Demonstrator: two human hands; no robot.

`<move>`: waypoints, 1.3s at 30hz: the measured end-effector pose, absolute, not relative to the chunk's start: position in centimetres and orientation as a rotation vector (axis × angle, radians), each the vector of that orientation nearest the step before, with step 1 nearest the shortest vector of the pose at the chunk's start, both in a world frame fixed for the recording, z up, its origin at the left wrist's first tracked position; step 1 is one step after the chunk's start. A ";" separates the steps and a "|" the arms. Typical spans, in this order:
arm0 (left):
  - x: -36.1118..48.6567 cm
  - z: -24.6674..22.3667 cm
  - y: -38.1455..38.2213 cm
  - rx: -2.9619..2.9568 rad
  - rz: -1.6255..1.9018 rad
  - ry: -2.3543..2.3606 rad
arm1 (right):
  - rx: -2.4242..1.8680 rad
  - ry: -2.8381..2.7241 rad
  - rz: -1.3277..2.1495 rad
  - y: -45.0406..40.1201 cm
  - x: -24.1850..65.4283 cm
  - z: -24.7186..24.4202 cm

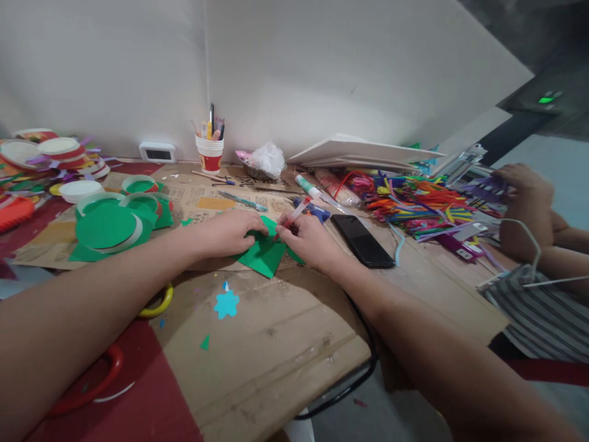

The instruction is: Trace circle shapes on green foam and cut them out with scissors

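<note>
My left hand [239, 231] rests on a piece of green paper [265, 258], its curled fingers pressing it against the table. In my right hand [307, 239] is a slim red-and-white pen [299, 210], pinched and tilted, its lower end at the green paper. My fingers hide part of the paper's upper edge. Nearer to me lie a blue flower-shaped cutout [227, 304] and a small green scrap [205, 342]. To the right of my right hand is a black phone [362, 240].
Green-covered paper cups [110, 224] stand at left. A cup of pens [210, 153], a glue stick [307, 186] and colourful pipe cleaners [414, 202] line the back. Yellow scissor handles [161, 305] and a red ring-shaped handle [108, 377] lie under my left arm. Another person's hand [522, 181] is at right.
</note>
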State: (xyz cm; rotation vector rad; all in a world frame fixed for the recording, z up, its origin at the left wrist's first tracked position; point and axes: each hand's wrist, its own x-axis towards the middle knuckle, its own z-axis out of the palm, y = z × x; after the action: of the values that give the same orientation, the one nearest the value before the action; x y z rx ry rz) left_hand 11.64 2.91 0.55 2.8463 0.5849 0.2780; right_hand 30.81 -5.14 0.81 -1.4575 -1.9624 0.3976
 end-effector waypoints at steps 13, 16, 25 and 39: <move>11.4 0.6 2.5 2.912 0.247 0.536 | -1.589 -1.920 0.427 -5.3 31.0 1.5; 11.4 0.6 2.5 2.899 0.245 0.563 | -1.583 -1.910 0.434 -5.2 31.2 1.3; 11.5 0.7 2.3 2.930 0.232 0.567 | -1.490 -1.866 0.496 -5.1 31.4 1.1; 11.5 1.0 2.1 2.924 0.191 0.583 | -1.425 -1.928 0.523 -5.1 31.1 0.6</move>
State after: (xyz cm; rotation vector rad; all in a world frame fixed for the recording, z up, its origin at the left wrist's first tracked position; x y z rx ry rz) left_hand 11.50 2.15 1.04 2.9238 0.5831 0.1911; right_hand 31.09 -5.09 0.55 -1.4246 -1.9278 0.5228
